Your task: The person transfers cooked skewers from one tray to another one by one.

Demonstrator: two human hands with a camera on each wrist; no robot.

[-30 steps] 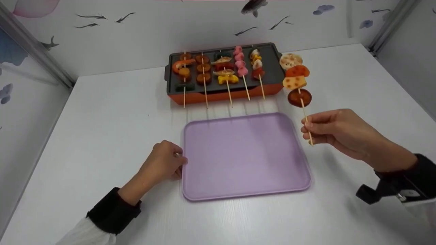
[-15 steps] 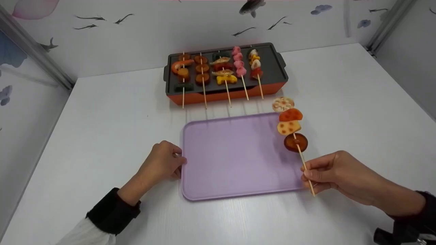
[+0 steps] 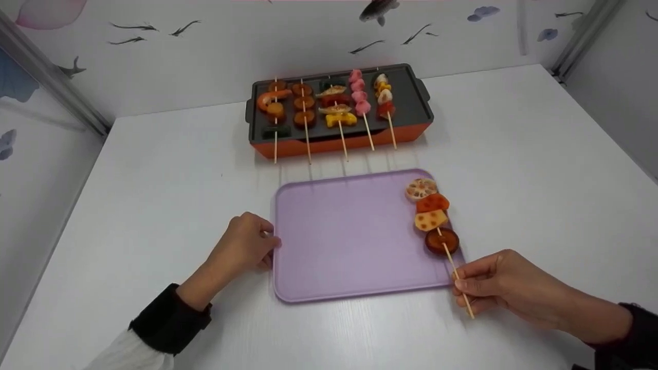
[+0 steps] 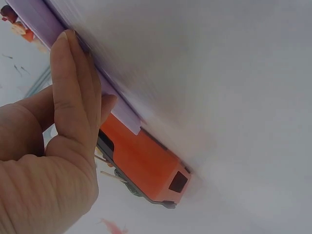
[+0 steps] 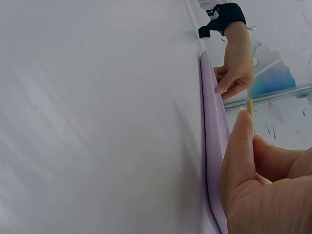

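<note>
A purple tray (image 3: 349, 241) lies on the white table. At its left edge, my left hand (image 3: 245, 241) pinches the rim, the thumb over the top; in the left wrist view its fingers lie along the outer side. My right hand (image 3: 498, 282) pinches the bare wooden stick of a toy food skewer (image 3: 432, 220) between thumb and fingers, near the tray's front right corner. A lotus root slice, an orange piece, a yellow spotted piece and a brown round slice are threaded on it. These pieces are over the tray's right side; whether they touch it I cannot tell.
An orange toy grill (image 3: 267, 149) with a dark top stands behind the tray against the patterned wall (image 3: 231, 56). Several skewers (image 3: 307, 123) lie across it, their sticks jutting over the front edge. White table (image 3: 169, 180) extends on both sides.
My right hand has brought the skewer from beside the grill toward me, down over the tray's right side. My left hand stays at the tray's left rim.
</note>
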